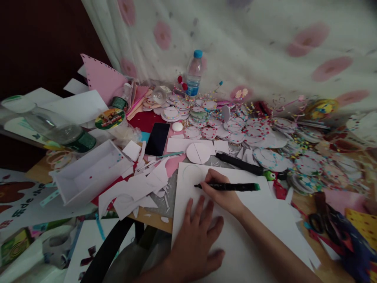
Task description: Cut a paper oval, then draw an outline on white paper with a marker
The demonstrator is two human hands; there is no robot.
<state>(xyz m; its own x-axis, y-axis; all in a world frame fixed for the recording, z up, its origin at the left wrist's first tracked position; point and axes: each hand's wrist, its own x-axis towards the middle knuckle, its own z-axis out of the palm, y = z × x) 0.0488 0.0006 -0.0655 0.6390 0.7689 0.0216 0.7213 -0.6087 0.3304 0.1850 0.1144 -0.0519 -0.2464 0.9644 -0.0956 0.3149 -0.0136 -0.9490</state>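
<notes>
A large sheet of white paper [253, 232] lies at the front of the table, with a faint green circle outline [188, 168] near its top left corner. My right hand [222, 194] grips a black marker [244, 187] with a green end; its tip is at or just over the sheet below the outline. Spread flat on the same sheet, my left hand [197, 239] holds nothing. Just beyond the paper's top edge are a white paper disc [199, 152] with a line across it and a thick black pen [239, 163].
Decorated paper discs [235, 129] are heaped at the back, below a water bottle [194, 74]. To the left are a phone [157, 139], an open white box [91, 173], paper offcuts [141, 188] and a lying bottle [64, 129]. Scissors [318, 220] rest at the right.
</notes>
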